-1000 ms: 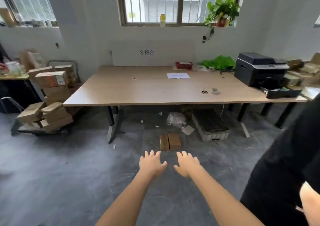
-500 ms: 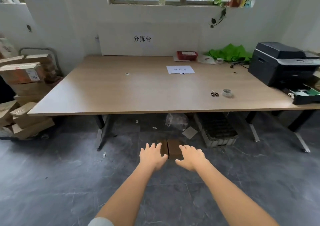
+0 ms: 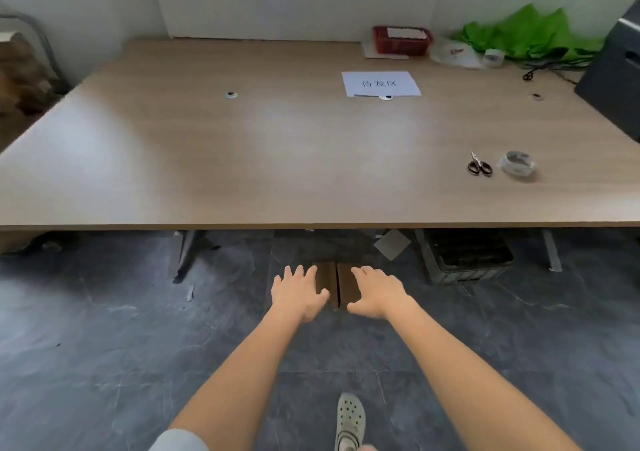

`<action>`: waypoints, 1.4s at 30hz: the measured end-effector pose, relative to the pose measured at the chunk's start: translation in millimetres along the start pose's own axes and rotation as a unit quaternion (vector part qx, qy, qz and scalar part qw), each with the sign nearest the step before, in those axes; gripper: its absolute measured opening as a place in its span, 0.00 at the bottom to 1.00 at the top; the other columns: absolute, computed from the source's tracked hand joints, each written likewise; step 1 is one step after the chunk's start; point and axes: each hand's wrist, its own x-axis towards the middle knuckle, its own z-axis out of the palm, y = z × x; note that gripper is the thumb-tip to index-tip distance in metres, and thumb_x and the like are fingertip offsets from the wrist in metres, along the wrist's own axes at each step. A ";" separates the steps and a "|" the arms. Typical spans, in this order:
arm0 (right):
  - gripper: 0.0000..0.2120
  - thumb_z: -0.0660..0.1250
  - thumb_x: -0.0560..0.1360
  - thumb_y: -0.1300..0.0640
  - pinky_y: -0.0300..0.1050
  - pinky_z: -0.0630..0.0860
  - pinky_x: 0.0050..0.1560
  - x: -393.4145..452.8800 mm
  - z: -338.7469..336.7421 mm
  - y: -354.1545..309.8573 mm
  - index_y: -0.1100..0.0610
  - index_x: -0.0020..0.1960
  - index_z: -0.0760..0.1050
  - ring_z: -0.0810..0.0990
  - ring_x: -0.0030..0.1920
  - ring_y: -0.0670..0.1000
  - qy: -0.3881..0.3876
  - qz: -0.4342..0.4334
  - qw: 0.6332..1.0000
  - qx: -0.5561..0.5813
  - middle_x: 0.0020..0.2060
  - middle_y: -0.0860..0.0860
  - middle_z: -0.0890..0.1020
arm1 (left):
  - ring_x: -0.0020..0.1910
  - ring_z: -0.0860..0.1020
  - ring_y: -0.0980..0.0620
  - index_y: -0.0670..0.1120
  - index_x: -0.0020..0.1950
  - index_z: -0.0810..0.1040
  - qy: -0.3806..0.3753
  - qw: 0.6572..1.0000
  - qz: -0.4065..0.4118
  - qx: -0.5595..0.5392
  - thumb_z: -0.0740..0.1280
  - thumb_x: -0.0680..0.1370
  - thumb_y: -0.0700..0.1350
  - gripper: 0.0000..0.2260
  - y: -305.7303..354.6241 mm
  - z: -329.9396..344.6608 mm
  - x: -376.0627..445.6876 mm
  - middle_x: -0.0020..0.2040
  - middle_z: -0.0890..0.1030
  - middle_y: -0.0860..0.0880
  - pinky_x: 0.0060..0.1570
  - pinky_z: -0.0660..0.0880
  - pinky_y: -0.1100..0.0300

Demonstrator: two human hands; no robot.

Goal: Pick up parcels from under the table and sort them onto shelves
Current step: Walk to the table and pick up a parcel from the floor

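Two parcels (image 3: 337, 284), floor, below table (image 3: 311, 223) front edge; my left hand (image 3: 298, 293), right hand (image 3: 379, 293) spread, empty. Risk: gripping both, one slips.

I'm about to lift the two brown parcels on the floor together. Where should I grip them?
Clamp the outer long sides, left hand and right hand coming from above: the brown parcels lie flat, side by side, seam between them, probably liftable as one.

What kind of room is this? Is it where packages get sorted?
Probably yes, a small parcel-sorting room. Two brown parcels lie on the floor by a big table, which carries scissors and a tape roll for packing.
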 end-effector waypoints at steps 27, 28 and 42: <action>0.35 0.62 0.76 0.51 0.52 0.67 0.68 599.0 428.3 91.4 0.62 0.76 0.52 0.66 0.70 0.61 0.010 0.080 0.962 0.259 0.72 0.62 0.63 | 0.65 0.74 0.41 0.48 0.74 0.58 -0.017 0.973 -0.099 -0.209 0.66 0.72 0.57 0.34 -106.1 454.6 567.8 0.68 0.72 0.44 0.57 0.73 0.50; 0.35 0.62 0.76 0.51 0.53 0.66 0.69 604.6 432.8 92.1 0.63 0.76 0.51 0.64 0.71 0.62 0.012 0.081 0.965 0.250 0.72 0.62 0.62 | 0.64 0.74 0.42 0.48 0.73 0.59 -0.020 0.972 -0.100 -0.212 0.66 0.71 0.58 0.34 -108.1 460.8 573.4 0.67 0.72 0.45 0.58 0.74 0.50; 0.33 0.63 0.77 0.59 0.56 0.70 0.68 551.0 382.5 76.7 0.56 0.77 0.51 0.67 0.69 0.61 0.042 0.134 0.906 0.400 0.71 0.60 0.63 | 0.48 0.75 0.46 0.42 0.65 0.71 -0.018 0.901 -0.127 -0.416 0.62 0.78 0.46 0.17 -106.8 409.3 518.9 0.56 0.78 0.43 0.46 0.70 0.57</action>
